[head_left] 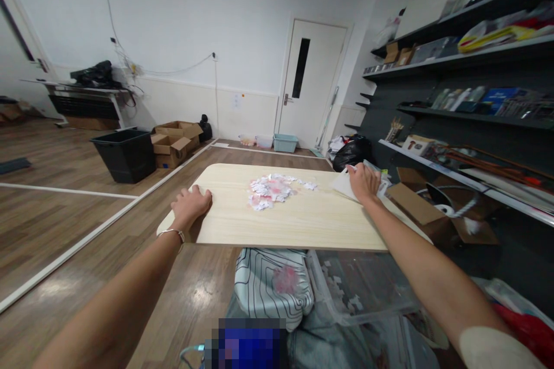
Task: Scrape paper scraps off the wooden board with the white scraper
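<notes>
A light wooden table top (294,222) stands in front of me with a heap of white and pink puzzle pieces (272,190) near its middle. My left hand (190,205) rests on the table's left edge, fingers curled over it. My right hand (363,182) lies at the far right corner, closed on a white sheet or bag (344,185) that sits there.
A black bin (125,154) and cardboard boxes (175,141) stand on the wooden floor at the left. Dark shelves (476,115) line the right wall, with open boxes (419,204) below. A clear plastic tub (363,288) and patterned cloth (272,285) lie under the table's near edge.
</notes>
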